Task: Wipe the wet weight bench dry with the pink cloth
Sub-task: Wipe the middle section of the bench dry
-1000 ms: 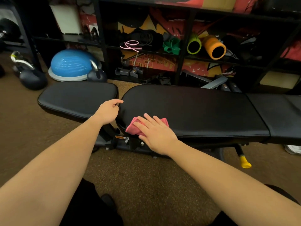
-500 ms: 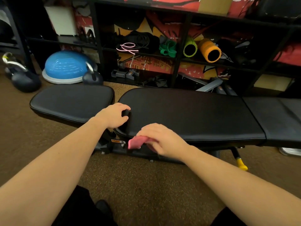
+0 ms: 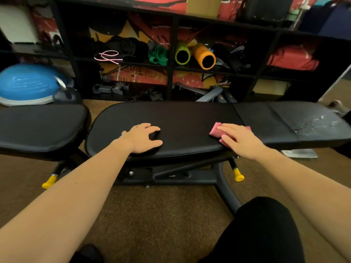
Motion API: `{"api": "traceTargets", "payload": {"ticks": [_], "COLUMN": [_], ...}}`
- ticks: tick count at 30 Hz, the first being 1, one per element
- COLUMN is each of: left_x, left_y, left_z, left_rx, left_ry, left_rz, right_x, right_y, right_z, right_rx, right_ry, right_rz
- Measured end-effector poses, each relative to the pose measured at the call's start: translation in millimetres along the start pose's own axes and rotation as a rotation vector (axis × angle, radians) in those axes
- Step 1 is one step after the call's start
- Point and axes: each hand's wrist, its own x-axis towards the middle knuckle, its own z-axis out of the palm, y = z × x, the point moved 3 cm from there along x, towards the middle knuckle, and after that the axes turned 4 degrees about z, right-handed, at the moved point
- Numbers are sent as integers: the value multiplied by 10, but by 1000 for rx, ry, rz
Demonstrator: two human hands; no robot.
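A gym room with brown low-pile carpet and, along the back, a black shelving unit (image 3: 171, 69) crammed with kit: a green foam roller (image 3: 182, 55), an orange foam roller (image 3: 204, 56), green bands, and a pink cord. A blue balance dome (image 3: 28, 83) sits on the floor at the far left.

Across the middle runs the weight bench (image 3: 171, 118), seen side-on: long flat pads of smooth black vinyl with rounded corners and stitched seams, on a black steel frame with yellow-capped pins.

My left hand (image 3: 141, 138) rests on the long middle pad near its front edge, fingers spread and lightly arched, holding nothing; I take it to be bracing me.

My right hand (image 3: 240, 140) lies over the pink cloth (image 3: 215, 130), fingers fairly straight, pressing it down onto the pad near the front edge, just left of the seam to the next section. The cloth is a small folded rectangle, soft and matte, with corners poking out on either side of my fingers.

I judge the wiping to be in mid-stroke. The pad under my hands looks dull and dry. Toward the bench's right end, a patch of water (image 3: 319, 122) glistens in scattered beads and streaks, well apart from the cloth.

The next move, I think, calls for sliding the cloth rightward over the seam onto that wet patch, with steady flat pressure, since vinyl sheds water rather than soaking it up.
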Motion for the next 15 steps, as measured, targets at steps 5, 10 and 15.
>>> {"api": "traceTargets", "payload": {"ticks": [5, 10, 15], "left_x": [22, 73, 84], "left_y": [12, -20, -39], "left_z": [8, -20, -20], "left_rx": [-26, -44, -47], "left_ry": [5, -2, -5], "left_rz": [-10, -10, 3], "right_x": [-63, -116, -185], "right_y": [-519, -1052, -1433], "right_z": [297, 474, 622], "right_rx": [6, 35, 297], "right_ry": [78, 66, 11], "right_rz": [-187, -298, -403]}}
